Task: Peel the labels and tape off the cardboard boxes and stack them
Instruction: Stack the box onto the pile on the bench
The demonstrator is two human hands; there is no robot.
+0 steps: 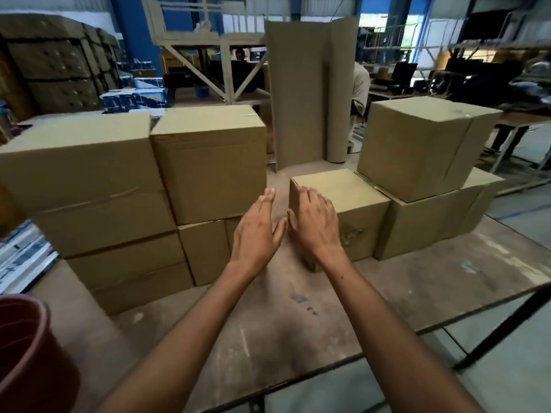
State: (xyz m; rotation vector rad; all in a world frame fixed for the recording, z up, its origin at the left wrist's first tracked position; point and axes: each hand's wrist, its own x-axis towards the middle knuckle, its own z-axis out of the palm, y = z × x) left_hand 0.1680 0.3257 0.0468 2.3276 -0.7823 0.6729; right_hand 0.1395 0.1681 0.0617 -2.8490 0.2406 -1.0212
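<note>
Head view, left to right: a red bucket (26,347) sits at the near left corner of the worktop (298,332). Behind it stands a stack of cardboard boxes (98,210), roughly five or six as far as the seams let me count, two of them on top, a strip of tape showing across the front of the big left one. The left hand (258,226) hovers in the gap with its fingers straight and spread, holding nothing. The right hand (316,225) lies flat on the near left corner of the small box (354,216), fingers extended, not curled round it. That small box stands on the worktop, touching a wider box (432,222) on its right, which carries one cube-shaped box (423,147) on top; three boxes in this right group. A torn patch marks the small box's front face.

Risk, as I judge it: with only a flat palm on one corner, the small box could slide or tip off the edge of its neighbour; a hasty pull might also nudge the left stack.
</note>
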